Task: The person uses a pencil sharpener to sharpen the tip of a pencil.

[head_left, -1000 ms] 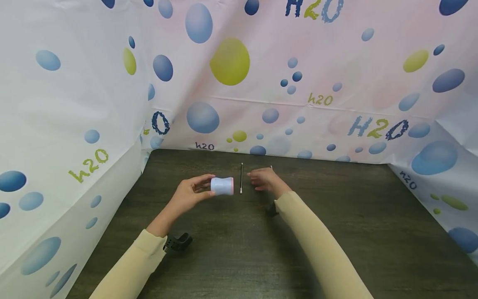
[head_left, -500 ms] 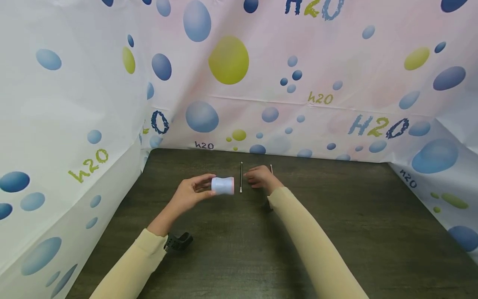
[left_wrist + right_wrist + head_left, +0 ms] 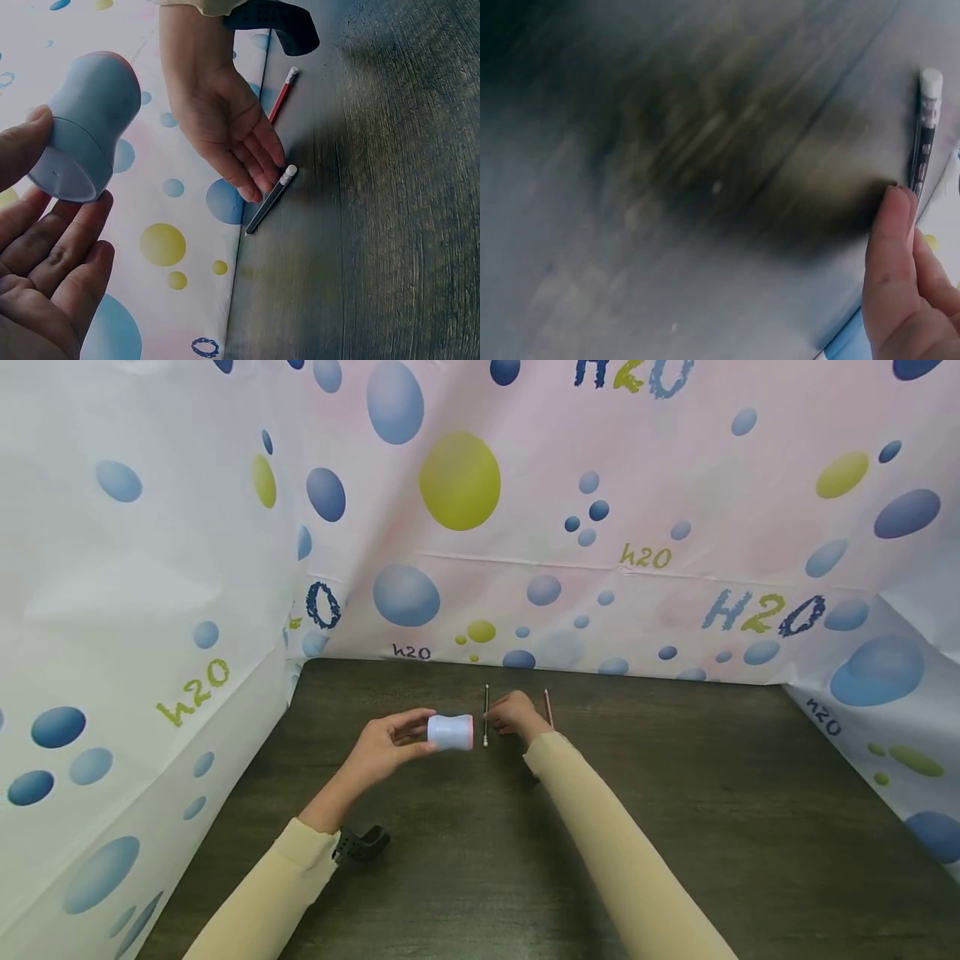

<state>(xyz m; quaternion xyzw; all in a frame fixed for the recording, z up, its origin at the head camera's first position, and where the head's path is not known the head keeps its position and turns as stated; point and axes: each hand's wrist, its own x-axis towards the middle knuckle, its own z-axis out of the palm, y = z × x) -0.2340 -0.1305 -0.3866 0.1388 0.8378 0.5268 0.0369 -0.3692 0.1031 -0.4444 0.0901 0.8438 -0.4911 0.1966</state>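
Note:
My left hand (image 3: 380, 752) grips a light-blue waisted cup (image 3: 450, 732) above the table, tipped on its side with its pink end to the right. The left wrist view shows the hollow other end of the cup (image 3: 86, 127) between thumb and fingers. A black pencil (image 3: 486, 727) with a white eraser lies on the table just right of the cup. My right hand (image 3: 519, 717) reaches it from the right, fingertips at its middle. In the right wrist view, thumb and finger of the hand (image 3: 900, 285) overlap the pencil (image 3: 924, 150); no firm pinch shows.
A red pencil (image 3: 548, 706) with a white eraser lies right of my right hand, partly hidden by it. The dark wooden table (image 3: 450, 877) meets a patterned sheet (image 3: 525, 568) at the back and sides. A black band (image 3: 360, 845) sits at my left wrist.
My right hand has moved left to the black pencil, uncovering more of the red pencil. My left hand stays nearly in place with the cup.

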